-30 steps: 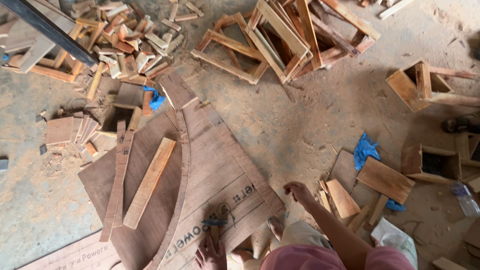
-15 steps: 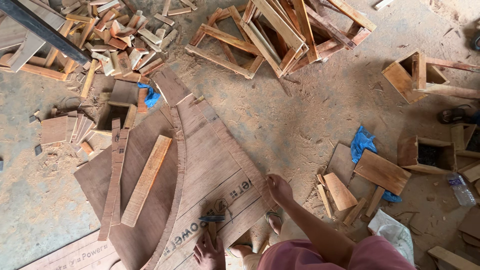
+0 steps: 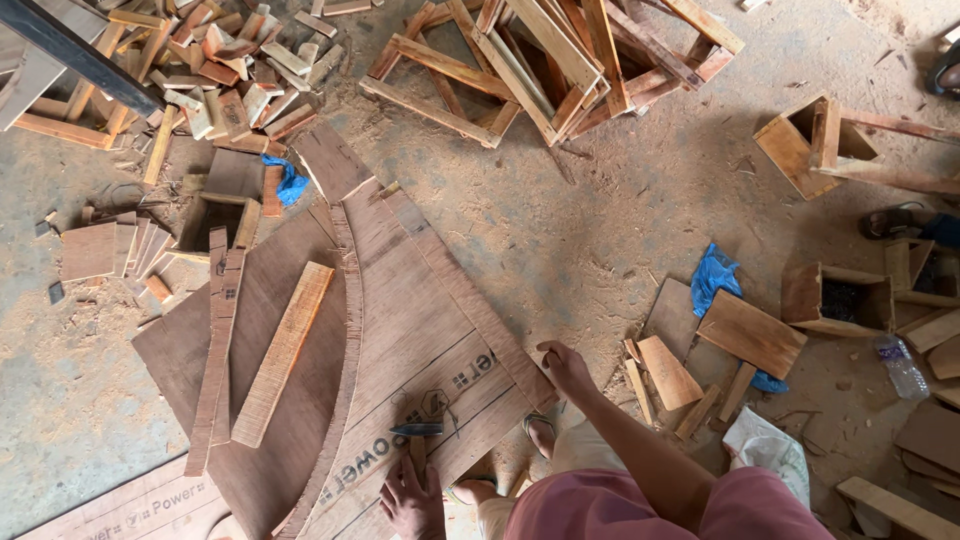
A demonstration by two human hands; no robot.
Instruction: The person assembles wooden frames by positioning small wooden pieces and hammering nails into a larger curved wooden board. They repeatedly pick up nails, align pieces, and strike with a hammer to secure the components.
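A wedge-shaped plywood sheet (image 3: 420,330) is laid flat on the sawdust-strewn floor (image 3: 620,230), its narrow end pointing away from the person and its wide end close to the feet. Its right edge is touched by the right hand (image 3: 566,366), whose fingers are curled over that edge without anything being held. A tool with a wooden handle and a dark metal head (image 3: 417,437) is gripped in the left hand (image 3: 410,500), the fingers closed round the handle and the head resting on the sheet's near end. To the left of the sheet, a curved thin strip (image 3: 340,400) follows its edge, and a flat plank (image 3: 283,352) and a long batten (image 3: 215,350) lie on a darker board (image 3: 280,440). Wooden frames (image 3: 550,60) are piled beyond, and offcuts (image 3: 220,70) at upper left.
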